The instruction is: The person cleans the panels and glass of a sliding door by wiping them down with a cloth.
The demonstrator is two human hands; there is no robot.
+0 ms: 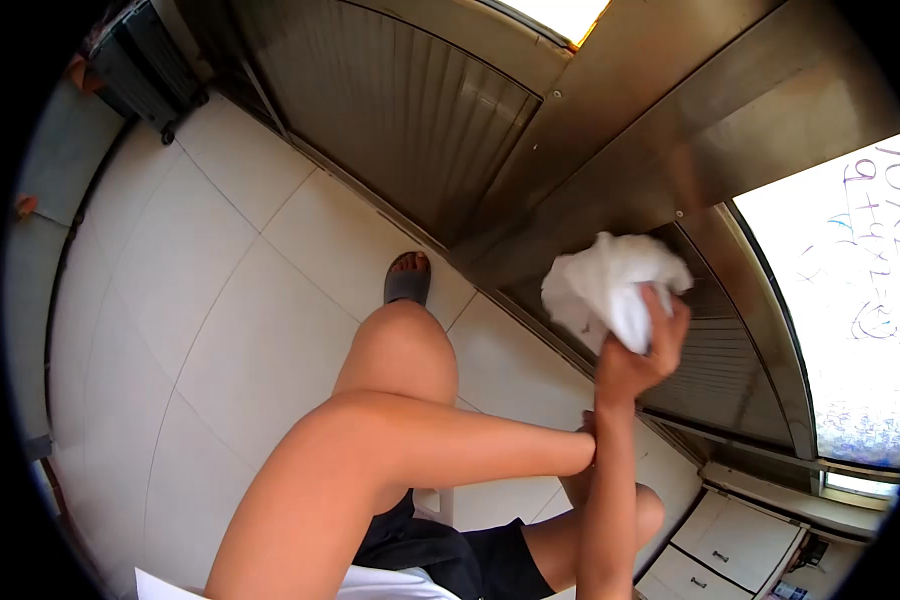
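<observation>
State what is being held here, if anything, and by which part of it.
A white cloth, bunched in the right hand at its lower right part in the picture. The left hand is mostly hidden; its hold cannot be told.

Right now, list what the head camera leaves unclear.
All in the head view:
Left hand: mostly hidden behind the right forearm.
White cloth: blurred, part covered by the right hand.
Handwriting on the bright pane: cut off by the right edge.
Suitcase: top cut off by the upper-left edge.
</observation>
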